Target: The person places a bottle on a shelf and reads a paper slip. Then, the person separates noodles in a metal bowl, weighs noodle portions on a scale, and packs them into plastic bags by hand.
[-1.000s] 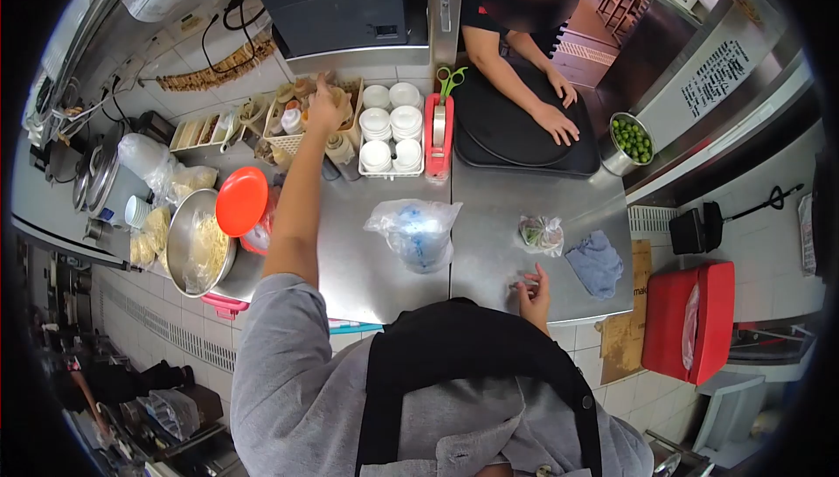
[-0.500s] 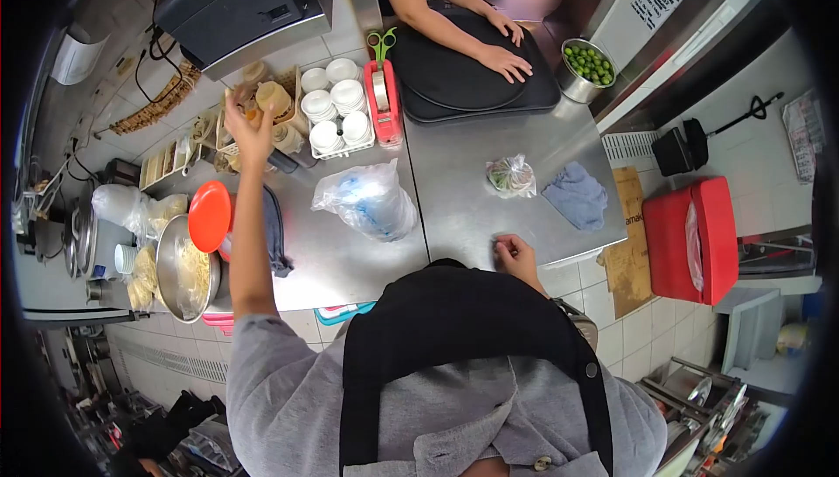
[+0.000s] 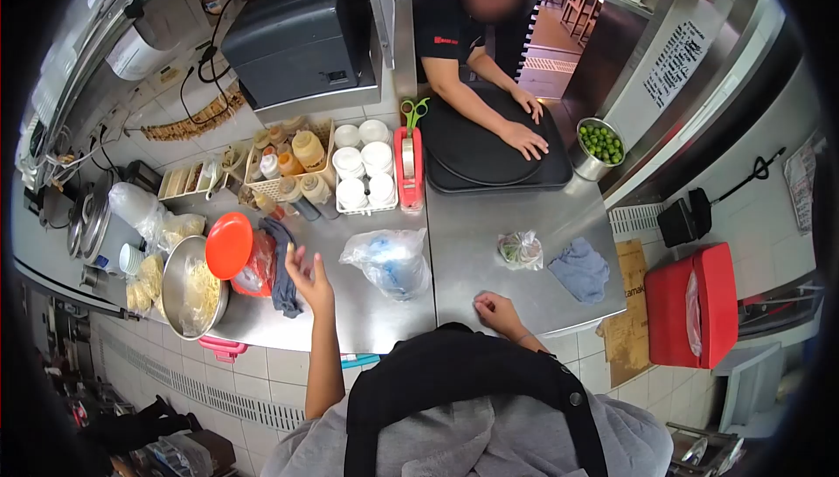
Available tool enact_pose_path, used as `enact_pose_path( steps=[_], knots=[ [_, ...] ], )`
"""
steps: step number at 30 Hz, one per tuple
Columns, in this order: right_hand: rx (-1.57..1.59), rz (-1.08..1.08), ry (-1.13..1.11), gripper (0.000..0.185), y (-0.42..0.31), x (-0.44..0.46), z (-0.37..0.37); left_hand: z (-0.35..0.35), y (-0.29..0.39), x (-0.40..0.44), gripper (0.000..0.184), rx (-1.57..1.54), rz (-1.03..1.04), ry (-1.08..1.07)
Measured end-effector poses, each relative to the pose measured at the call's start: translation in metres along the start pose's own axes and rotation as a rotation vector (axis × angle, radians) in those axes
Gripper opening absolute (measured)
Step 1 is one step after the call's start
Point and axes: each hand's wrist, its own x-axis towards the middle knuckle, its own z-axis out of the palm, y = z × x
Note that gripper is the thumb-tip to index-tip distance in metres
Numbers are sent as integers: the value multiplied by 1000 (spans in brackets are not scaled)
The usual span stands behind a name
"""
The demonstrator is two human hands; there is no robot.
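My left hand (image 3: 309, 279) is raised over the steel counter with its fingers apart and nothing in it. It is beside a dark blue cloth (image 3: 281, 267) and to the left of a clear plastic bag with blue print (image 3: 389, 264). Near the counter's front edge, my right hand (image 3: 496, 312) has its fingers curled in, and whatever they hold, if anything, is hidden. Beyond it lies a small clear bag with green contents (image 3: 521, 250), and a grey-blue cloth (image 3: 579, 271) is to the right.
Sauce bottles (image 3: 308, 152), white bowls (image 3: 377, 159) and a red tape dispenser (image 3: 408, 169) line the back. Across the counter a person's hands (image 3: 525, 139) rest on black trays (image 3: 481, 149). A steel bowl (image 3: 179, 289) and red plate (image 3: 229, 245) are left; limes (image 3: 600, 142) stand right.
My left hand has come back from the sauce bottles toward me, empty. My right hand has curled from spread fingers. The camera view has shifted.
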Motion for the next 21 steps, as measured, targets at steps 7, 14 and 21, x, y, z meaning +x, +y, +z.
enact_pose_path(
  steps=[7,14,21],
  knots=[
    [127,23,-11,11,10,2,-3,4,-10,-25,51,-1,-52,-28],
    [125,38,16,10,4,1,-3,26,-8,-51,98,-299,-89,-173],
    [150,79,-30,11,6,3,-5,63,-27,-108,102,-60,-12,-575]
  ],
)
